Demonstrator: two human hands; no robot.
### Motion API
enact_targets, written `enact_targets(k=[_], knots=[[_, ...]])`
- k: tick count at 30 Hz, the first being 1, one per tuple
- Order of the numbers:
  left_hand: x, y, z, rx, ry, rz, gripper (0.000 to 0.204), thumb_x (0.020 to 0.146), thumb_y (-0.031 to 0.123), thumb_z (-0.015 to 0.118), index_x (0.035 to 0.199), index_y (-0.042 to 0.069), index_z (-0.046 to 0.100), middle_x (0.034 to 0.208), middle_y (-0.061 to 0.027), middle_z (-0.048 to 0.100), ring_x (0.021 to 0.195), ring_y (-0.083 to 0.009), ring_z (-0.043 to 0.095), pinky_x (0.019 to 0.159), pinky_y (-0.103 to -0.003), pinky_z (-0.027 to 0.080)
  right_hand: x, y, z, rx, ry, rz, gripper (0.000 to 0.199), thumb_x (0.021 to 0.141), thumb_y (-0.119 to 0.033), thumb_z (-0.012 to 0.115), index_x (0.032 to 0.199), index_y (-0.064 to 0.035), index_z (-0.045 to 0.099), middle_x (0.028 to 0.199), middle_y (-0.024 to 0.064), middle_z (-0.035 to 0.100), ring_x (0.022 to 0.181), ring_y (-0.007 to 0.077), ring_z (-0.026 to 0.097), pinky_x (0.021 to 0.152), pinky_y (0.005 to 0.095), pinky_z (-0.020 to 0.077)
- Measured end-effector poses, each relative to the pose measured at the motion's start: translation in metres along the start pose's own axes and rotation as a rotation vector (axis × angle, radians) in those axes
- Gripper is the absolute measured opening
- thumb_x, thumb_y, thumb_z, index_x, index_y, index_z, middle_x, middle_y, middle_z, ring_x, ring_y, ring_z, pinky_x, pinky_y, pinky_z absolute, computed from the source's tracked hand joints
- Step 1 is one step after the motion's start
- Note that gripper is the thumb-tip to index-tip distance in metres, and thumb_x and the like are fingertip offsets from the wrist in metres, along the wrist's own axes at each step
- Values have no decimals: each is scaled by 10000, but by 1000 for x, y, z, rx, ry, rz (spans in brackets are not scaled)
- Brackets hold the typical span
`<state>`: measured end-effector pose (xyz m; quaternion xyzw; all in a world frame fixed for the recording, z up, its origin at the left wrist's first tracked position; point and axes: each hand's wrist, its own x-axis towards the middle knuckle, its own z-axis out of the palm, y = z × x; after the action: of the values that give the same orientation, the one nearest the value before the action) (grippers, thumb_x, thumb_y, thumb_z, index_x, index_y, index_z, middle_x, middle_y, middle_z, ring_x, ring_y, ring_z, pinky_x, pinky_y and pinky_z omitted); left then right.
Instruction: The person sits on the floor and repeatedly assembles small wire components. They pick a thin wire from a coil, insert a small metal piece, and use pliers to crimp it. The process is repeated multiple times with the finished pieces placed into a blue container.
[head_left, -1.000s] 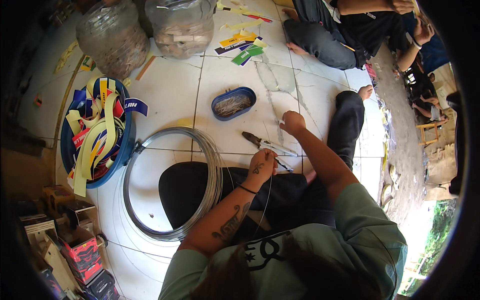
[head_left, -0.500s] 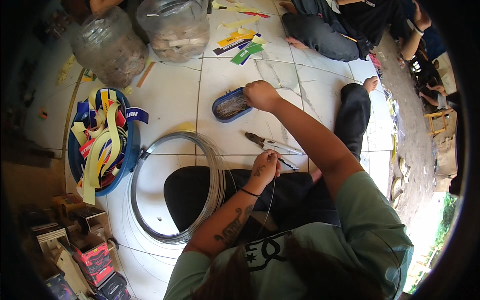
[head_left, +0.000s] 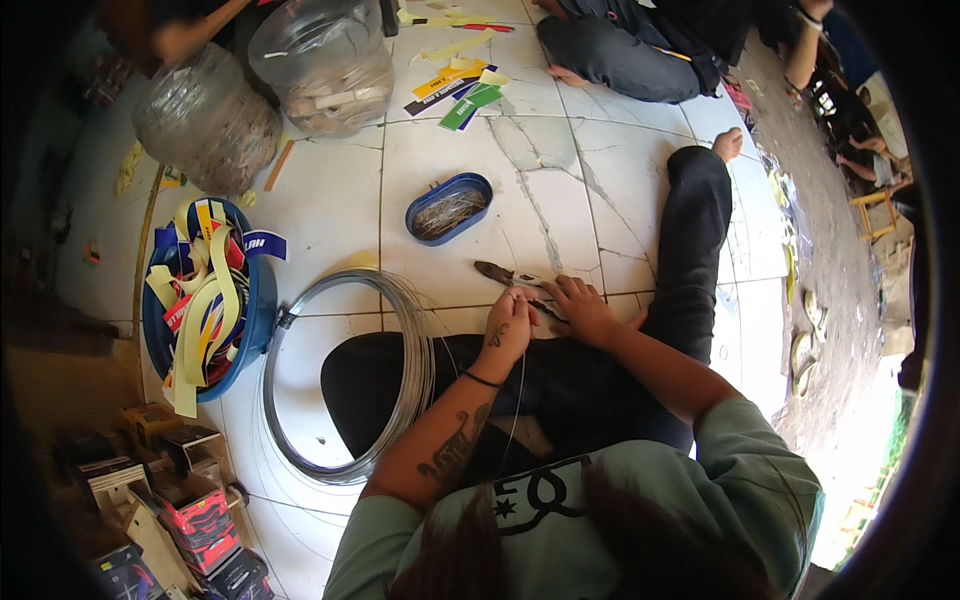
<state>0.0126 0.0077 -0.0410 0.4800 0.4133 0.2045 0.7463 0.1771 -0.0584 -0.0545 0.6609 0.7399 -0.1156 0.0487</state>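
My left hand (head_left: 511, 326) is closed over my lap in a pinch on a thin wire (head_left: 517, 390), which trails down toward my shirt. A dark twisted rod (head_left: 549, 313) sticks out from the same fingers toward my right hand. My right hand (head_left: 585, 312) lies over the handles of the pliers (head_left: 497, 272), its fingers stretched out and apart. The pliers rest on the tiles, jaws pointing left, handles mostly hidden under that hand. Beyond them stands a blue oval tub (head_left: 449, 209) holding many short wire pieces. A large coil of wire (head_left: 283, 400) lies by my left knee.
At the left is a blue basin (head_left: 262, 318) of printed strips. Two clear plastic containers (head_left: 325, 65) stand at the back, near loose strips (head_left: 470, 110). Another person's leg (head_left: 620, 70) rests at the far right. Boxes (head_left: 195, 525) are stacked at the lower left.
My right hand has left the blue tub and come back toward me, over the pliers and beside my left hand. My left hand keeps its pinch. The view has shifted slightly.
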Motion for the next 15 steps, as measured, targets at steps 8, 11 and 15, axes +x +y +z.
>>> enact_targets(k=[8,11,15], knots=[[-36,33,-7,159,79,138,239,904,104,313,1055,22,480,637,-3,463,471,-48,366,411,-183,326,2,5,-26,489,-64,345,592,649,-122,611,1179,-27,364,1033,203,463,889,300,519,754,368,448],[-57,51,-9,203,56,111,229,902,107,328,1004,17,511,602,3,450,449,-43,353,397,-181,308,-12,15,-48,998,-132,472,496,655,-112,587,1107,-22,404,959,163,494,807,269,539,696,337,450],[-71,71,5,156,10,77,219,897,112,344,970,23,530,571,10,448,433,-43,354,392,-186,301,-65,10,-72,1550,-34,337,410,658,11,527,1048,-57,420,961,95,492,846,207,547,749,310,446]])
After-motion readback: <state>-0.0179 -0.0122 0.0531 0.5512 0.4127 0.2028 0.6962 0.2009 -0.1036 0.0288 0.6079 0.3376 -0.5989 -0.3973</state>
